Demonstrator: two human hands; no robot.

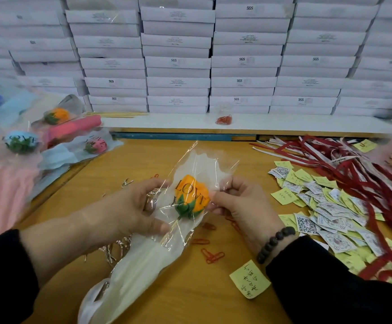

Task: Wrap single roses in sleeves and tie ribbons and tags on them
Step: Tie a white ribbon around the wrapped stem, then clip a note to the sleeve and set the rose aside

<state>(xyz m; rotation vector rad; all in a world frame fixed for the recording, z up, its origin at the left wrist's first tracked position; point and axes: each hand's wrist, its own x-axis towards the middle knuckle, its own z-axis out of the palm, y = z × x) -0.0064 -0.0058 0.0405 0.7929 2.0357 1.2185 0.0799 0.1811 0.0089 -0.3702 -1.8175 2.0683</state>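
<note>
Item in hand: orange rose [191,195], already inside a clear sleeve [143,258] printed "LOVE", held above the bench [143,160].
Left hand [134,206]: fingers curled, gripping the sleeve's left edge.
Right hand [239,202]: pinching the sleeve's right edge beside the bloom.
Done: sleeved roses [57,141] were piled at far left, several colours; whether they carried ribbons could not be told.
Outstanding on this rose, by judgement: closing the sleeve, then ribbon and tag; neither was visible on it.
Stock at right: red ribbons [344,160], tags [325,206].
Loose: paper clips [211,254].
Behind: white boxes [178,61], stacked.
</note>
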